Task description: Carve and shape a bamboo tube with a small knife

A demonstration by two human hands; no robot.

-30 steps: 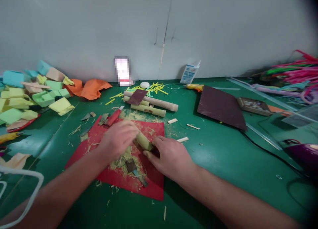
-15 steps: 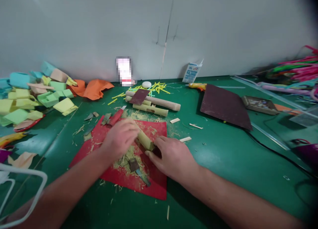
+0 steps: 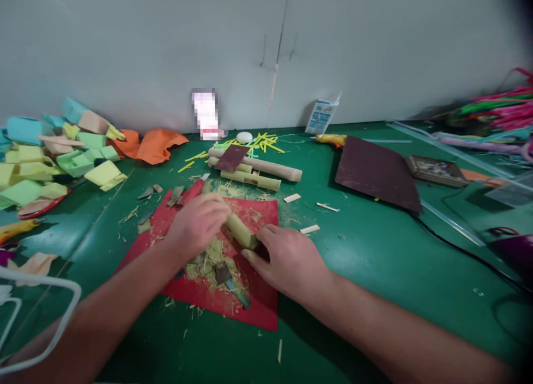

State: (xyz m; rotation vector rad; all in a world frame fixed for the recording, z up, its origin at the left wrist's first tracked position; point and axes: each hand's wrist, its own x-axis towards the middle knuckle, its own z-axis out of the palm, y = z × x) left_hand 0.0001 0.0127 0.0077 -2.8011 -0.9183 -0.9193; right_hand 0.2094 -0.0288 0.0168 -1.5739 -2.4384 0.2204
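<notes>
Over a red sheet, a short pale-green bamboo tube lies slantwise between my two hands. My left hand is closed about its far end, the fingertips partly hidden. At the near end, my right hand grips the tube between thumb and curled fingers. Below it on the sheet are a heap of shavings and a small dark sandpaper piece. Just beyond my left hand rests a red-handled craft knife.
Behind the sheet lie several bamboo lengths with a brown sandpaper scrap on top. Folded coloured paper pieces crowd the left. To the right are a large dark sheet, a small tray and a black cable.
The view has shifted slightly, so everything sits a little higher in the picture. Both hands keep their hold on the bamboo tube, with little visible movement.
</notes>
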